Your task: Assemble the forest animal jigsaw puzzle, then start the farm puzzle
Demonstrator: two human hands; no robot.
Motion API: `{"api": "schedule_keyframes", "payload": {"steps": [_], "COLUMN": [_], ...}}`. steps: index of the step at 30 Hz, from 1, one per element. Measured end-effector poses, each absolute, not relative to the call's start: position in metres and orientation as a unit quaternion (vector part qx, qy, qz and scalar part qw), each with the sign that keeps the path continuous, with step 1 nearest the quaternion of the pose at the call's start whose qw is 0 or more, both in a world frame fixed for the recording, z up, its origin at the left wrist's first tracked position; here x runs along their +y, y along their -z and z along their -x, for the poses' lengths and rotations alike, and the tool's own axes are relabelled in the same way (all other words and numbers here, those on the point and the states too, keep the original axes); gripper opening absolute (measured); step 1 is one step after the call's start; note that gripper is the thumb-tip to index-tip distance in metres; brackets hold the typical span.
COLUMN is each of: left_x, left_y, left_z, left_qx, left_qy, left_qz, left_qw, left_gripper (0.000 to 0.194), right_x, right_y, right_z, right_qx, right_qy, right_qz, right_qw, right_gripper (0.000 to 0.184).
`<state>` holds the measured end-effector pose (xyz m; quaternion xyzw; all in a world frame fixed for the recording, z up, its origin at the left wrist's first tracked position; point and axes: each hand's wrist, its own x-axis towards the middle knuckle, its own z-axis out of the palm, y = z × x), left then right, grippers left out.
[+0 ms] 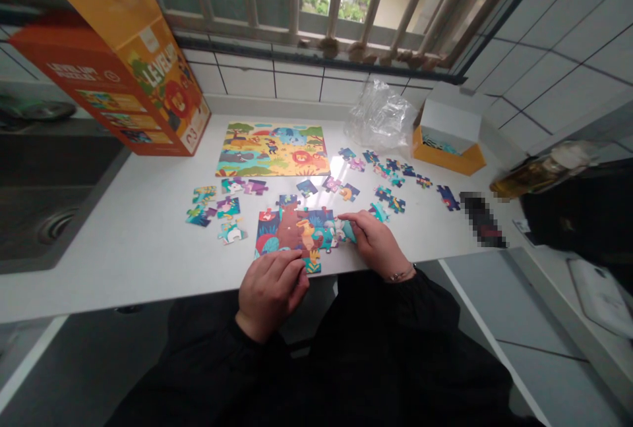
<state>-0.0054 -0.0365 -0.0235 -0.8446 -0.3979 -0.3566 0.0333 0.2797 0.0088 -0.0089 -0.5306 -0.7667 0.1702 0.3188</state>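
Observation:
A partly joined jigsaw puzzle [291,232] lies near the counter's front edge, showing a brown bear and an orange animal among blue plants. My left hand [274,288] rests over its lower left edge, fingers curled and thumb tucked in; whatever is inside them is hidden. At the puzzle's right side, my right hand [376,242] has a teal puzzle piece [349,232] under its bent fingers and thumb, against the joined part. The index finger reaches along the top of that piece. Loose pieces [232,232] lie to the left, and more pieces [390,198] to the right.
Behind the puzzle lies a finished animal picture [273,150]. An orange puzzle box [148,91] stands at the back left, beside a sink [54,209]. A clear plastic bag [380,117], an open yellow box [448,150] and a bottle [539,170] are on the right.

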Motion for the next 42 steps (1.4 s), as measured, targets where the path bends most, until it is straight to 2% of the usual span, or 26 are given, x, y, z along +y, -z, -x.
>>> {"api": "schedule_keyframes", "payload": {"steps": [3, 9, 24, 27, 30, 34, 37, 42], "left_x": [-0.037, -0.036, -0.036, -0.036, -0.036, -0.037, -0.037, -0.036], "left_y": [0.023, 0.022, 0.028, 0.028, 0.028, 0.027, 0.026, 0.025], "left_z": [0.005, 0.005, 0.006, 0.006, 0.006, 0.006, 0.006, 0.006], "left_qx": [-0.397, -0.4, -0.4, -0.401, -0.404, -0.401, -0.401, -0.4], "left_qy": [0.356, 0.355, 0.35, 0.35, 0.347, 0.355, 0.358, 0.356], "left_qz": [0.845, 0.844, 0.847, 0.846, 0.846, 0.844, 0.842, 0.844], "left_qw": [0.038, 0.038, 0.029, 0.031, 0.033, 0.036, 0.036, 0.038], "left_gripper": [0.019, 0.02, 0.021, 0.02, 0.021, 0.021, 0.021, 0.021], "right_x": [0.009, 0.007, 0.004, 0.004, 0.003, -0.001, -0.003, -0.002], "right_y": [0.007, 0.006, 0.007, 0.007, 0.008, 0.011, 0.012, 0.011], "right_z": [-0.28, -0.273, -0.264, -0.265, -0.269, -0.271, -0.266, -0.26], "right_qx": [-0.774, -0.786, -0.769, -0.764, -0.739, -0.614, -0.529, -0.534], "right_qy": [-0.181, -0.129, -0.074, -0.081, -0.074, 0.041, 0.091, 0.046], "right_qz": [0.523, 0.551, 0.587, 0.584, 0.586, 0.68, 0.766, 0.794], "right_qw": [0.308, 0.248, 0.243, 0.263, 0.325, 0.398, 0.353, 0.286], "right_gripper": [0.033, 0.028, 0.022, 0.022, 0.022, 0.021, 0.031, 0.039]}}
